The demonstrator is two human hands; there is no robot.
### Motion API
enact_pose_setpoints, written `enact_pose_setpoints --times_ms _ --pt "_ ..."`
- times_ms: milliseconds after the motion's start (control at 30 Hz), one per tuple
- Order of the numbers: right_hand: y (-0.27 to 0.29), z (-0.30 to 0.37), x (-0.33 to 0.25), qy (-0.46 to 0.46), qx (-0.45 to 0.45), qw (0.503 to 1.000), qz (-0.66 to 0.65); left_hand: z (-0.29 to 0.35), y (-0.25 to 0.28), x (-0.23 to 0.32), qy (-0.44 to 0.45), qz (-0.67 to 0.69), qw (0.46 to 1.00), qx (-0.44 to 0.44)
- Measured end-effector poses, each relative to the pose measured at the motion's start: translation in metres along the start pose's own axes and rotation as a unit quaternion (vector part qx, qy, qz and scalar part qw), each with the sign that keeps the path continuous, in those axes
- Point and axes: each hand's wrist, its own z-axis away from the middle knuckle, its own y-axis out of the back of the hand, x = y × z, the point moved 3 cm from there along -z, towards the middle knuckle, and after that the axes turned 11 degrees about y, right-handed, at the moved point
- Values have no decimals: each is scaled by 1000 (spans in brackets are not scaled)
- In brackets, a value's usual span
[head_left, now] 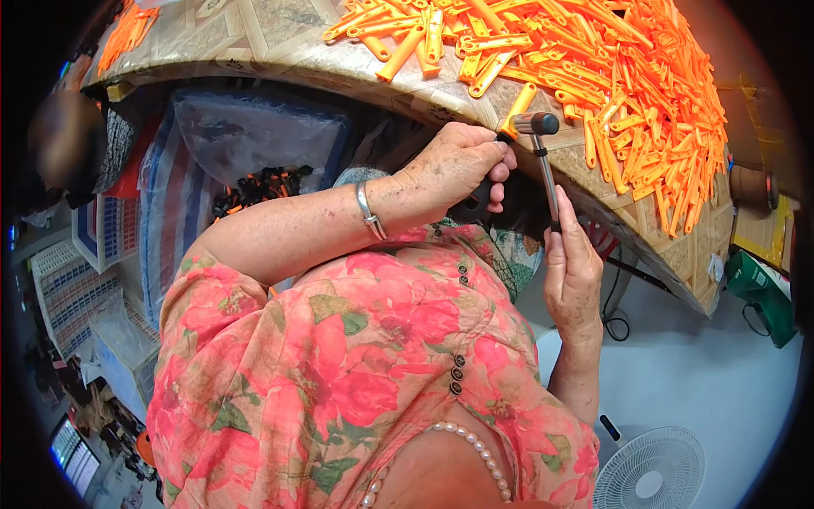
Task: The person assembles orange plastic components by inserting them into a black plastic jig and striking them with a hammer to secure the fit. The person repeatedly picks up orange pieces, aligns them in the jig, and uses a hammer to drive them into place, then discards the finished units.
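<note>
My left hand [465, 168] is closed round a black handle [473, 204] near the table's front edge. An orange piece [519, 106] like those on the table sticks out from the top of this handle. In my right hand [574, 271] is a small hammer [547, 178], its metal shaft upright. The dark round-faced hammer head [539, 124] is right beside the orange piece; whether they touch I cannot tell. My fingers hide much of the handle and the hammer's grip.
A large heap of orange plastic pieces [627, 93] covers the right of the patterned table [280, 34]. A smaller orange pile [127, 38] lies far left. Below the table, a lined container [254, 127] holds black parts [259, 191]. A white fan [651, 475] stands low right.
</note>
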Motion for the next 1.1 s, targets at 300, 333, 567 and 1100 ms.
enact_pose_setpoints --times_ms 300,333,567,1100 --pt "-10 16 3 -12 2 1000 -19 0 0 0 3 11 1000 -9" --pt "-7 13 2 -26 -8 999 -30 0 1 -1 0 15 1000 -7" --pt "-10 12 0 -3 -1 1000 4 -2 0 -3 -3 10 1000 -8" --pt "-7 10 4 -19 15 1000 0 0 -1 -2 -1 20 1000 -13"
